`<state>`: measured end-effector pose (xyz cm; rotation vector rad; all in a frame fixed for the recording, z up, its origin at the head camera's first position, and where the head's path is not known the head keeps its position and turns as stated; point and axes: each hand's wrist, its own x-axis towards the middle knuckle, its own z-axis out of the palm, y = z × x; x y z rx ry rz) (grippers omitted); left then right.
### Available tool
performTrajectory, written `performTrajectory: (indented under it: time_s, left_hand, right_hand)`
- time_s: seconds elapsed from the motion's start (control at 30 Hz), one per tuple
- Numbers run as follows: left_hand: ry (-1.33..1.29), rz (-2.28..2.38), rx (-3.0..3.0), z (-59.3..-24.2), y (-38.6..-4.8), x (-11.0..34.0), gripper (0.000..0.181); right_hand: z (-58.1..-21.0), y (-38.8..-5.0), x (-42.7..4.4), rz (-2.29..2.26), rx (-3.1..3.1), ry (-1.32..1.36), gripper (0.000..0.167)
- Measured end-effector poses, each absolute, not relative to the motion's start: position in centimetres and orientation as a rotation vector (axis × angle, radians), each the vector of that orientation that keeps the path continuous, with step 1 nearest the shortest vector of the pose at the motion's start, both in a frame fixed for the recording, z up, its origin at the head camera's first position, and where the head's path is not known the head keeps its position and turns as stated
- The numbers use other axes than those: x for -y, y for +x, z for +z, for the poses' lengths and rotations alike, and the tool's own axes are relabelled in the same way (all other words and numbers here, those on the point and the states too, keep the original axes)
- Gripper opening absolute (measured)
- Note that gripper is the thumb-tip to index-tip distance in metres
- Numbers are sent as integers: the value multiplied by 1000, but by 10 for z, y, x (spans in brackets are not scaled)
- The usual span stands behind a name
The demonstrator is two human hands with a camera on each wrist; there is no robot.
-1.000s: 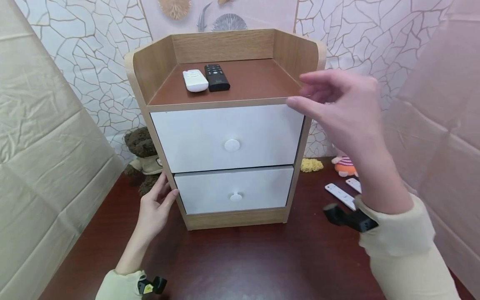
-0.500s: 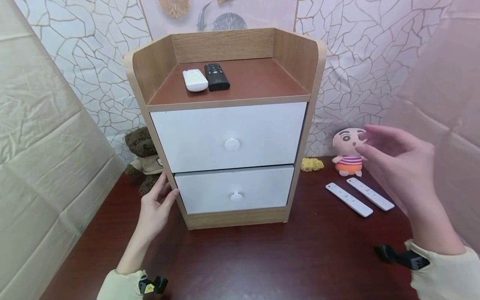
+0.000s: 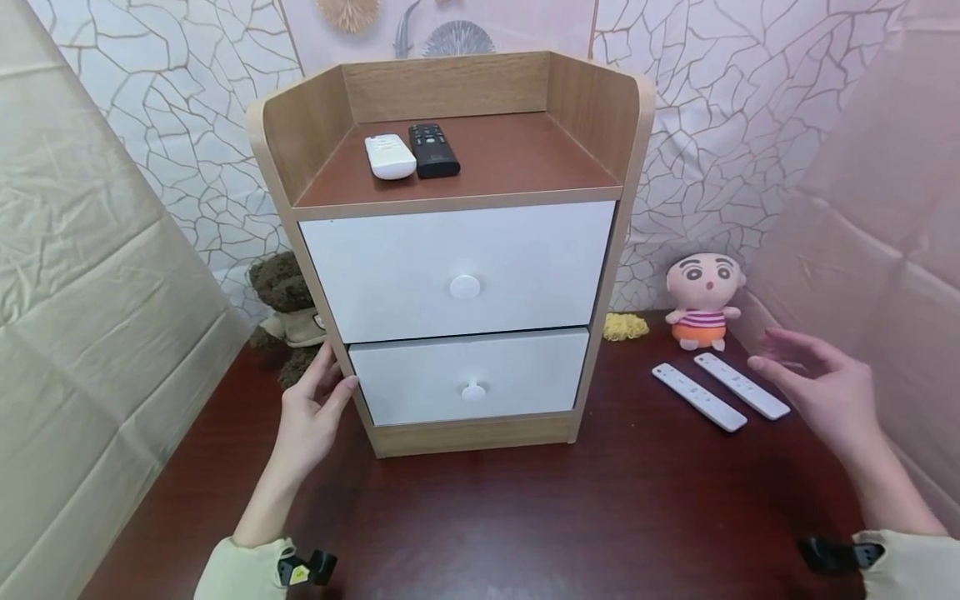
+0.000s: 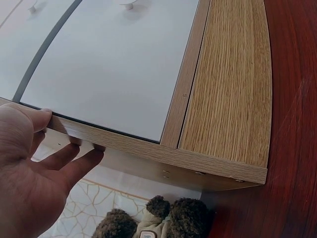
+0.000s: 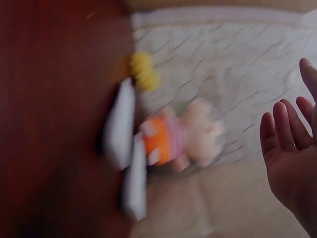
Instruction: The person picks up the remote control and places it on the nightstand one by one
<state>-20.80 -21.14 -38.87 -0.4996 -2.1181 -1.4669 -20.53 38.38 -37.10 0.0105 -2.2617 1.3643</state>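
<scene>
Right hand (image 3: 832, 400): down and to the right of where it hangs a second ago, by the top right edge of the cabinet (image 3: 480, 435); fingers gently bent, thumb well apart from them, nothing held.
Left hand (image 3: 311, 421): unmoved, gripping the cabinet's left front edge low down, thumb at the front, fingers bent behind the side panel.
What the shift means: the left hand alone now touches the cabinet, seemingly to steady it, while the right hand is free and nearer the things on the table (image 3: 510, 525).
Cabinet: upright mid-table, in its earlier place; upper drawer (image 3: 375, 275) and lower drawer (image 3: 408, 387) look closed, though whether either is quite flush cannot be told.
Cabinet top: a small white remote (image 3: 391, 158) and a black remote (image 3: 433, 152), side by side left of centre, unshifted.
Right of the cabinet: inner white remote (image 3: 699, 397) and outer white remote (image 3: 741, 386) lie roughly parallel, the outer one nearest the right hand; both are blurred in the right wrist view.
Further back: the doll (image 3: 701, 302), now uncovered by the hand, and a yellow fluffy thing (image 3: 625, 327).
Left, behind the cabinet: a brown teddy bear (image 3: 297, 327), partly hidden.
</scene>
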Motion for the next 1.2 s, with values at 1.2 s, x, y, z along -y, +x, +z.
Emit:
performTrajectory:
  time_s: [1.2]
  left_hand:
    - [-457,-1435,2179,-387,-208,214,65]
  right_hand:
    - [-490,-231,-434,1163,2698,-190,70]
